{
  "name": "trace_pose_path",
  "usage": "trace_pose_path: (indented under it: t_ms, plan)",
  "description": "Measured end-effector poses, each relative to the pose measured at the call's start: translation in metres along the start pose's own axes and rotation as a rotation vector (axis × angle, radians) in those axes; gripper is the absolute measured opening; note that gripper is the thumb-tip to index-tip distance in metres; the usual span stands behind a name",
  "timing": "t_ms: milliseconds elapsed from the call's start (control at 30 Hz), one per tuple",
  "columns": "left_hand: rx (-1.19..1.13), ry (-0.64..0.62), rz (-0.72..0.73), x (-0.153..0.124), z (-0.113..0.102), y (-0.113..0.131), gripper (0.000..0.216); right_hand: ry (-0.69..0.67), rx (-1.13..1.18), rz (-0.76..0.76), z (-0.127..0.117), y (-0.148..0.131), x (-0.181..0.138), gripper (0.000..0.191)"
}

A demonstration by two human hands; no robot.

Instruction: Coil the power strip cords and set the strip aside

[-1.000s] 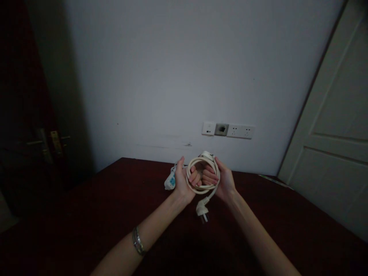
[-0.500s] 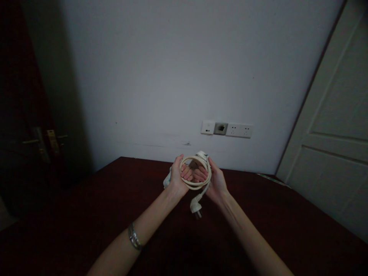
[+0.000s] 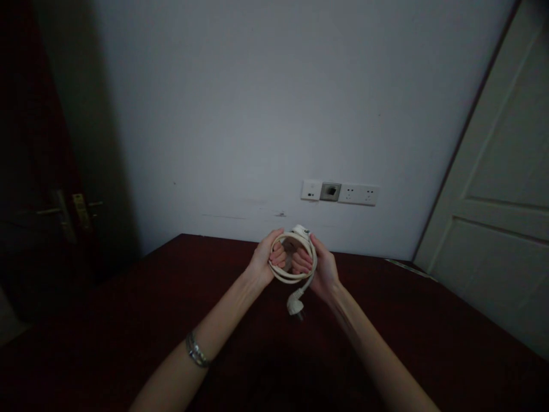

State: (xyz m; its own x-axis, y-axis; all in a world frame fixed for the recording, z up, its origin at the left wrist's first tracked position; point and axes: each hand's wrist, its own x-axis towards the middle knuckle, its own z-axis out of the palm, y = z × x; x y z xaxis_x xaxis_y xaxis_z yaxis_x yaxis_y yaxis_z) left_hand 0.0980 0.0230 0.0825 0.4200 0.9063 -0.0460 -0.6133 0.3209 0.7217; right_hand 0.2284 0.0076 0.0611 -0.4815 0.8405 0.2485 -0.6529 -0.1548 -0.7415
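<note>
A cream power cord (image 3: 293,277) is wound into a round coil between my hands, above the dark red tabletop. My left hand (image 3: 266,258) is closed around the coil's left side, its fingers showing through the loop. On the right side, my right hand (image 3: 321,264) grips the coil, with curled fingertips inside the ring. A white end of what looks like a power strip (image 3: 301,230) sticks up behind the top of the coil; the rest of it is hidden. From the lower right of the coil hangs the plug (image 3: 295,304), its prongs pointing down.
The dark red table (image 3: 206,257) reaches back to a pale wall (image 3: 240,114). Wall sockets (image 3: 358,195) sit just above the table, right of centre. A white panelled door (image 3: 501,229) stands at right, a dark door with a handle (image 3: 81,212) at left.
My left hand has shifted its hold slightly upward on the coil. The white and blue part that showed left of it is now hidden. The hanging plug has swung a little right and up.
</note>
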Motion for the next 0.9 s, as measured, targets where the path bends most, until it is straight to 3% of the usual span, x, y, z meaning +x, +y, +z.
trace_pose_path:
  t_ms: [167,433,533,667,900]
  plan:
    - [-0.160,0.029,0.111,-0.002,0.003,-0.015,0.053,0.078,0.084,-0.005,-0.003,0.006,0.002,0.057]
    - [-0.241,-0.177,0.155,0.001,-0.002,-0.027,0.043,0.147,0.200,-0.128,-0.010,0.004,0.001,0.053]
    - [-0.241,-0.107,0.233,-0.002,0.002,-0.035,0.044,0.164,0.235,-0.189,-0.012,0.006,0.003,0.053]
    - [-0.245,0.011,0.281,-0.005,0.006,-0.039,0.044,0.186,0.210,-0.142,-0.009,0.009,0.004,0.052]
    - [-0.106,0.087,0.486,-0.006,0.007,-0.034,0.047,0.154,0.044,-0.113,-0.001,0.015,0.008,0.054]
